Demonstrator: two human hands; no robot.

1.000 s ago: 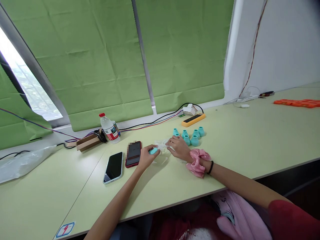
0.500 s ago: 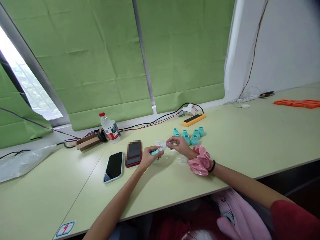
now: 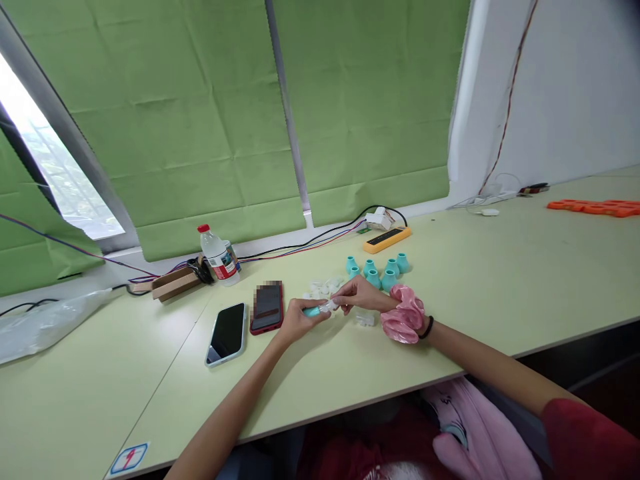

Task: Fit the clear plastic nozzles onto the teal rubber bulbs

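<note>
My left hand is closed around a small teal part, mostly covered by the fingers. From its right end sticks out a clear plastic piece. The fingertips of my right hand pinch the far end of that clear piece. Behind the hands lies a loose pile of small white and clear parts. To the right of it stand several teal bottle-shaped pieces with open necks. Below my right wrist lies a clear plastic part.
Two phones, one pale-cased and one red-cased, lie left of my hands. A water bottle, a cardboard tray and cables stand at the back. A yellow-orange device and orange parts lie to the right.
Both hands have moved slightly down, and the teal part has turned to lie flatter in my left hand. The pile of white parts behind shows more fully.
</note>
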